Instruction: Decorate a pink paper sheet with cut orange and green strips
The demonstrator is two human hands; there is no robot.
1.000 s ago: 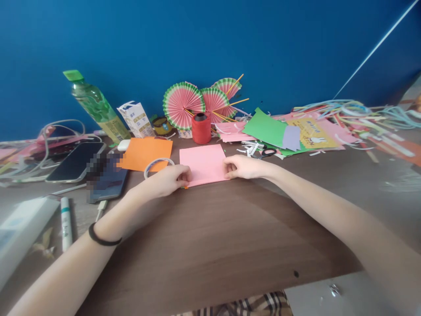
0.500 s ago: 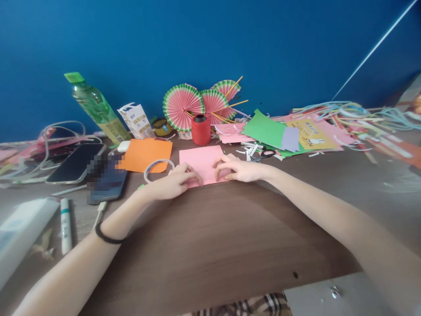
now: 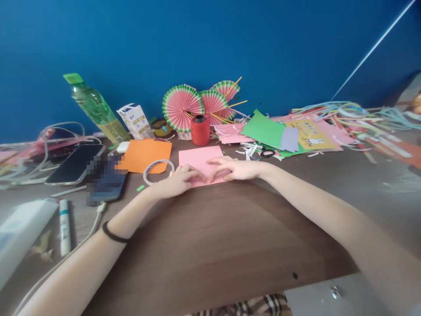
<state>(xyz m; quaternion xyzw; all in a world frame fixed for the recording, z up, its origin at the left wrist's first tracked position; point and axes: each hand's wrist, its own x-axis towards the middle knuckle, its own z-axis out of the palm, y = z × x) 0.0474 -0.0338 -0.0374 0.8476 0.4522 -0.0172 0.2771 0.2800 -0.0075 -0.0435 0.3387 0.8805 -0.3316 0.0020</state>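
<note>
A sheet of pink paper (image 3: 200,158) lies flat on the brown table, its near edge toward me. My left hand (image 3: 179,179) rests on its left near corner, fingers stretched inward and fingertips pressing the paper. My right hand (image 3: 233,169) lies over the right part with its fingers apart, the fingertips touching the paper close to those of my left. Neither hand is closed round anything. Just behind the paper stands a red spool of thread (image 3: 200,131). Orange paper (image 3: 144,154) and a looped white cable (image 3: 146,179) are left of it.
Watermelon-coloured paper fans (image 3: 183,105) lean on the blue wall. Scissors (image 3: 267,153) lie by green paper (image 3: 265,129) and scraps. At left are a green bottle (image 3: 95,107), a milk carton (image 3: 134,120), phones (image 3: 75,163) and a marker (image 3: 65,228). Paper strips (image 3: 371,127) spread at far right.
Both hands have slid inward along the pink paper's near edge, so their fingertips are closer together. The paper stays in place.
</note>
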